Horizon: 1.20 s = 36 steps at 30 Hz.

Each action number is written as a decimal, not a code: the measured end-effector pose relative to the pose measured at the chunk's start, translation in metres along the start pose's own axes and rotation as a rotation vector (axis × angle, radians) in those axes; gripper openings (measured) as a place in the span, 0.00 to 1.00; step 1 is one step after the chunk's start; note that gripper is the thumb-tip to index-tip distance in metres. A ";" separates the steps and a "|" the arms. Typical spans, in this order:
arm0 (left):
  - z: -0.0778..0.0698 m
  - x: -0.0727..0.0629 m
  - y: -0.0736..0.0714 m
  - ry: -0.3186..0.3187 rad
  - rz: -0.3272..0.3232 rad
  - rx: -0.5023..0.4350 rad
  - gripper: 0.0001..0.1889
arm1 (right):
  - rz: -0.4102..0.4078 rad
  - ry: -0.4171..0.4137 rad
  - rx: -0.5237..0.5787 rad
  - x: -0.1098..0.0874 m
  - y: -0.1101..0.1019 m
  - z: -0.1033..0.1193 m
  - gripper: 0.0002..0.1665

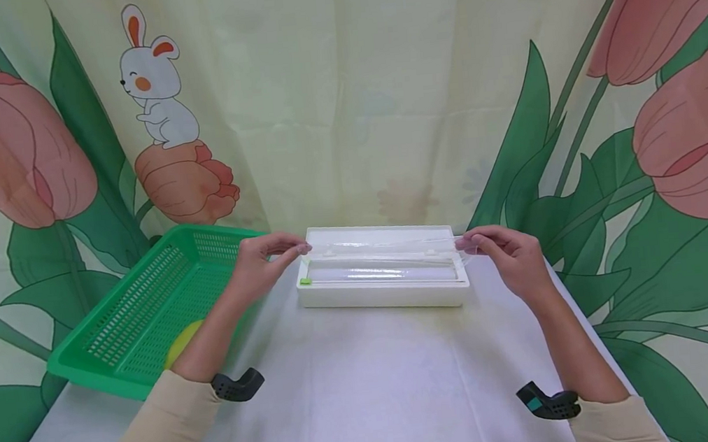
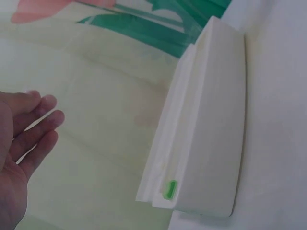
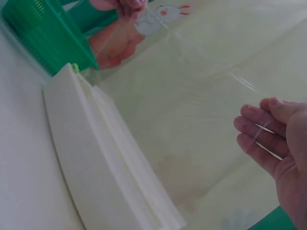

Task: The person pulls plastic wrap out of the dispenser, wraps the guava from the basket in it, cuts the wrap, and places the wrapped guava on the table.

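A white cling film dispenser (image 1: pixel 386 298) stands on the table with its lid (image 1: pixel 387 233) raised and a roll of film (image 1: pixel 371 274) inside. Clear cling film (image 3: pixel 206 91) stretches above it between both hands. My left hand (image 1: pixel 263 262) pinches one corner of the film between thumb and fingertips, above the dispenser's left end. At the right end, my right hand (image 1: pixel 514 259) pinches the opposite corner. A green slider (image 2: pixel 170 190) sits at the dispenser's left front corner. In the right wrist view the film passes over the right fingers (image 3: pixel 259 120).
To the left stands a green plastic basket (image 1: pixel 92 379), partly behind my left forearm. Inside it lies a yellow rounded object (image 1: pixel 181 343), mostly hidden. A white cloth covers the table (image 1: pixel 369 388). Behind hangs a curtain (image 1: pixel 406 90) printed with tulips and a rabbit.
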<state>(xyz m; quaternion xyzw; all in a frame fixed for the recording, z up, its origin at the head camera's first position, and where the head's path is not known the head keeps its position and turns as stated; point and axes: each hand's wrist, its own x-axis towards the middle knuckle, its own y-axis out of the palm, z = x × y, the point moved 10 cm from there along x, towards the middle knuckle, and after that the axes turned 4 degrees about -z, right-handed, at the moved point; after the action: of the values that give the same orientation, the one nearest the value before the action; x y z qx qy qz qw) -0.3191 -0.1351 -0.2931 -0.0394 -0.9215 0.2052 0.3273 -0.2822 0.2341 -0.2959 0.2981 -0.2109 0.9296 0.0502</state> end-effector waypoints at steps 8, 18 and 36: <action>-0.005 0.001 -0.002 0.011 0.005 0.032 0.05 | -0.001 -0.020 0.016 0.002 -0.003 0.007 0.12; -0.014 0.000 -0.005 0.046 0.003 -0.013 0.05 | -0.010 -0.079 0.061 0.002 -0.007 0.020 0.10; -0.034 -0.001 -0.015 0.074 -0.017 0.042 0.06 | -0.020 -0.155 0.063 -0.001 -0.015 0.043 0.11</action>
<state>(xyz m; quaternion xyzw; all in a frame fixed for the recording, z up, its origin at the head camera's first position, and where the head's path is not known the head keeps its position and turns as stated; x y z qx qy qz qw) -0.2963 -0.1371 -0.2633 -0.0322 -0.9046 0.2201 0.3635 -0.2555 0.2300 -0.2591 0.3728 -0.1820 0.9093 0.0337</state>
